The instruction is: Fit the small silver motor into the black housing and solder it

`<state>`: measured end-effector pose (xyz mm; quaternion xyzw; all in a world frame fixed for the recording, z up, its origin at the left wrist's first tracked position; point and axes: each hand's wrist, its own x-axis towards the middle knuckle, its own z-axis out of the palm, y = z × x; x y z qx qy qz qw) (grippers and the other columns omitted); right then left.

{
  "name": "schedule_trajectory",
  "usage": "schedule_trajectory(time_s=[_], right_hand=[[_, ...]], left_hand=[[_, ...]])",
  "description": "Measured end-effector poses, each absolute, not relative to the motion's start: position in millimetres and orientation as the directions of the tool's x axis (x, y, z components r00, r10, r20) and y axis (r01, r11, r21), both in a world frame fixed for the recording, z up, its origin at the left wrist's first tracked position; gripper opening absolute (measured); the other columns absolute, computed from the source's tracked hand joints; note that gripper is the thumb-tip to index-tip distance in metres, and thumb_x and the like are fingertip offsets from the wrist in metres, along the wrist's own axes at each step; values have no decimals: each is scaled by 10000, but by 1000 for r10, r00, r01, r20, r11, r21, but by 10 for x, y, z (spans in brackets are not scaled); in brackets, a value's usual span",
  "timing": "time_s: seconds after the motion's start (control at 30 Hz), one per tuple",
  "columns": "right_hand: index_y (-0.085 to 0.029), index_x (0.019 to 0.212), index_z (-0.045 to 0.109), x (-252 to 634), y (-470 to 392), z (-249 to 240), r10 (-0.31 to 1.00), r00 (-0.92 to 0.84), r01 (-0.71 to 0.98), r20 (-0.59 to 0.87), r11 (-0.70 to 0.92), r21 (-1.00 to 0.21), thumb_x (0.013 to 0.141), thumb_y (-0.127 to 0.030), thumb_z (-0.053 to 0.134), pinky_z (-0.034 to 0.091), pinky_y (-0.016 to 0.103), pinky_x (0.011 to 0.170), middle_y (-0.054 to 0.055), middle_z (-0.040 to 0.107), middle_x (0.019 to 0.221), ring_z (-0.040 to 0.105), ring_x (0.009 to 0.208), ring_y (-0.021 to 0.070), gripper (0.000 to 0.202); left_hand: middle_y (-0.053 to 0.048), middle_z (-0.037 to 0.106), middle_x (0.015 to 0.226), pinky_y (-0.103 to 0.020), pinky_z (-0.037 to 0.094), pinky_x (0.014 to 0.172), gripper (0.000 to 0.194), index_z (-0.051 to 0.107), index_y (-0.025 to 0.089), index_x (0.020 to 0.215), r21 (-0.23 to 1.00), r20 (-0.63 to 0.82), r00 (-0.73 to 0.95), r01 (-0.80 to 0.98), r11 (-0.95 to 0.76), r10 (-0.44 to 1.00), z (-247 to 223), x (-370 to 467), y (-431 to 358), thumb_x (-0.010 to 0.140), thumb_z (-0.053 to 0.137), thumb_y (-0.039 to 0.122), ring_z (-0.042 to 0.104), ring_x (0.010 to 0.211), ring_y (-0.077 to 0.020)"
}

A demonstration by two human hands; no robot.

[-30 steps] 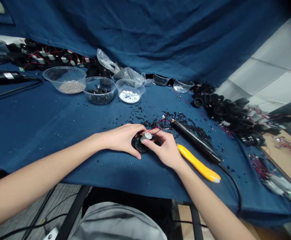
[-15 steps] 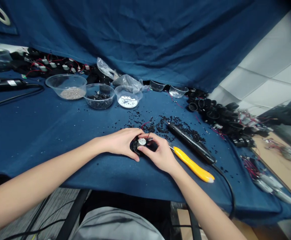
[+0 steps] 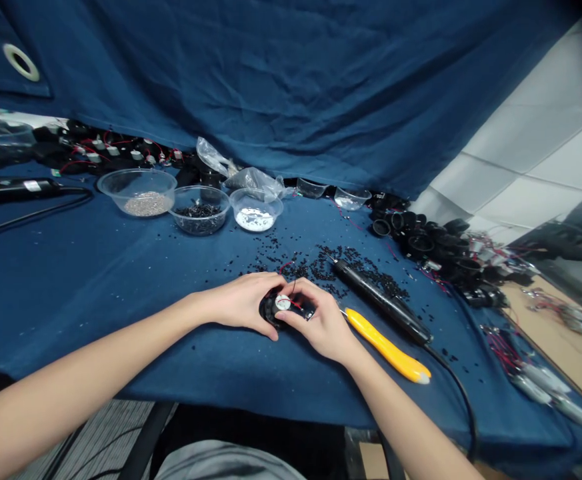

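Note:
My left hand (image 3: pixel 243 303) grips a round black housing (image 3: pixel 271 311) that rests on the blue cloth. My right hand (image 3: pixel 323 320) presses a small silver motor (image 3: pixel 283 303) with red and black wires into that housing from the right. Both hands meet over the part near the table's front edge. A scatter of small black screws (image 3: pixel 321 263) lies just behind the hands.
A yellow-handled tool (image 3: pixel 385 345) and a black corded electric screwdriver (image 3: pixel 378 301) lie right of my hands. Three clear bowls (image 3: pixel 198 208) stand at the back left. Piles of black housings (image 3: pixel 421 233) and wired motors (image 3: pixel 531 373) sit at right; another corded tool (image 3: pixel 5 190) lies far left.
The motor has gone from tilted above the housing to seated flat in it, its silver end facing up. My view has tipped slightly upward; both hands stay together on the part.

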<state>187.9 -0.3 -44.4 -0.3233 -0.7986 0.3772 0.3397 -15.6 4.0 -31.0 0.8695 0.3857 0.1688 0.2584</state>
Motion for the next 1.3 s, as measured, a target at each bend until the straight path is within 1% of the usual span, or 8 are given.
schedule_trajectory(time_s=[0.13,0.3,0.37,0.47,0.53,0.73,0.97,1.3], right_hand=[[-195,979,626,1921,36,-428,744,-608,226,279,499,-837,834,-289,685,444,293,864,30,630,979,577,927,155,182],[-210,1062,641,1926,61,-479,719,-626,191,302,517,-835,864,-280,648,424,329,985,38,652,1078,582,1056,167,211],[-210,1064,638,1905,50,-502,754,-578,240,311,522,-819,821,-289,698,446,313,934,29,654,1050,596,1008,162,262],[-187,931,638,1865,27,-512,813,-480,334,330,517,-788,750,-347,765,460,294,809,17,648,921,596,861,152,273],[-177,849,625,1851,17,-506,814,-461,354,353,534,-768,762,-378,753,450,292,772,17,638,860,582,815,149,254],[-192,947,642,1899,46,-496,739,-557,273,379,594,-757,825,-345,701,465,305,843,35,663,941,607,911,164,204],[-204,1011,649,1927,63,-530,731,-591,265,342,576,-773,848,-363,673,461,336,931,53,674,1058,614,1016,181,228],[-182,932,662,1883,3,-512,743,-533,304,405,615,-728,833,-346,690,466,318,840,61,635,960,587,925,170,193]], left_hand=[[-34,618,983,-326,423,818,544,548,186,941,589,82,641,587,-556,763,-327,-145,53,613,855,493,594,971,-270],[-41,628,1007,-327,410,841,550,560,180,972,596,87,641,580,-555,763,-345,-150,66,618,856,480,595,973,-267],[-42,633,1006,-326,410,838,557,559,181,984,596,92,637,581,-555,766,-345,-150,68,619,855,480,597,970,-267],[-41,637,1004,-321,415,826,570,562,182,986,598,98,634,579,-555,767,-345,-147,72,611,854,497,603,962,-265],[-36,638,1003,-316,419,824,560,566,183,985,600,103,637,573,-558,764,-349,-145,76,617,853,492,606,960,-259],[-34,635,976,-317,436,829,559,588,177,970,612,113,635,561,-557,764,-375,-148,92,595,859,491,608,928,-249],[-49,637,987,-333,446,841,571,599,169,997,620,107,628,564,-545,771,-373,-135,98,590,861,471,608,927,-258],[-41,633,970,-327,455,813,567,585,175,973,631,100,626,561,-536,774,-359,-138,88,589,853,494,607,903,-250]])
